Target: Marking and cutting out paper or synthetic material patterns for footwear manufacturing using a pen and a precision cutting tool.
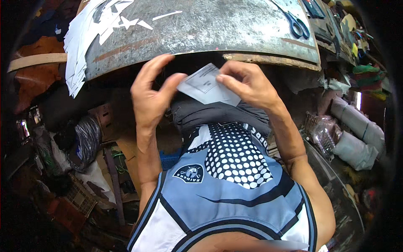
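Observation:
Between my hands, just in front of the table's near edge, is a small angular piece of white paper [208, 89] with dark printed lines on it. My right hand [247, 83] pinches its right side between thumb and fingers. My left hand [154, 90] is at the paper's left corner, fingers apart and curved; the thumb tip is close to the corner, and contact there is hard to make out. The paper is tilted above my lap.
A worn metal-topped table [201, 33] spans the far side. White paper scraps [94, 29] pile up and hang over its left edge. Blue-handled scissors [296, 26] lie at its right. Wrapped rolls [357, 126] lie at the right, and a dark bundle [87, 136] at the left.

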Tool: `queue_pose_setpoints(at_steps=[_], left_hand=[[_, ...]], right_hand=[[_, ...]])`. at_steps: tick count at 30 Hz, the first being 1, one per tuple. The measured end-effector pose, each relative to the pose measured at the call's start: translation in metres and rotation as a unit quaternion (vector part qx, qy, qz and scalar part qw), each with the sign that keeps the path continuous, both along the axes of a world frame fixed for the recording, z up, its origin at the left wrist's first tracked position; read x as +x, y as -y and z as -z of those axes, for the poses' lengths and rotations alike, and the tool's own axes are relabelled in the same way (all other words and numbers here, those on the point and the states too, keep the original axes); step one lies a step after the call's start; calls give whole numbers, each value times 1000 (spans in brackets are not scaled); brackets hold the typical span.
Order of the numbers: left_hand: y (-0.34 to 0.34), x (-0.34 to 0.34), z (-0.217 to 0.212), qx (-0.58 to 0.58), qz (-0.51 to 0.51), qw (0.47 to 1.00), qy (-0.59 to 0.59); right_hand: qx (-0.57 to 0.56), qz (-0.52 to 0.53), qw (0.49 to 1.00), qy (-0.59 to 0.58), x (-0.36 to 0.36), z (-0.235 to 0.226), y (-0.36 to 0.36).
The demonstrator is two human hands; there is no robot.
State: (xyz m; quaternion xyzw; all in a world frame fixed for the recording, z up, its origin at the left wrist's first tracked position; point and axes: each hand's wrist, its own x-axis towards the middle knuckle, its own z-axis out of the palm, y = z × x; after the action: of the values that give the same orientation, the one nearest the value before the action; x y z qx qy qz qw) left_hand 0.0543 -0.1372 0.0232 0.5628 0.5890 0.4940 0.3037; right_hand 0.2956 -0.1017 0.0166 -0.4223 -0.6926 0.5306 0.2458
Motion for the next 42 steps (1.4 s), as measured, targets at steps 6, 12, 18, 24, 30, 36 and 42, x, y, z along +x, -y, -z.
queue_pose_setpoints(at_steps=[6,12,18,24,30,36,42], left_hand=[[-35,7,-17,-73,271,957,-77],[-30,-29,-2,-169,155,969,93],[-32,-3,10,-160,113,961,194],[-40,7,5,-159,127,957,205],[-29,-40,11,-166,60,975,136],[-69,5,-17,-180,216,959,19],[-80,-15,-6,-164,211,959,97]], right_hand=[[79,-65,993,56,-12,-27,-16],[-17,-42,996,81,68,1,7],[87,61,994,-31,27,-24,-18],[21,-44,998,-37,3,-21,-49],[-8,-14,1000,3,29,-14,-58],[7,-91,995,-34,7,-23,-72],[32,-34,999,10,46,-22,-91]])
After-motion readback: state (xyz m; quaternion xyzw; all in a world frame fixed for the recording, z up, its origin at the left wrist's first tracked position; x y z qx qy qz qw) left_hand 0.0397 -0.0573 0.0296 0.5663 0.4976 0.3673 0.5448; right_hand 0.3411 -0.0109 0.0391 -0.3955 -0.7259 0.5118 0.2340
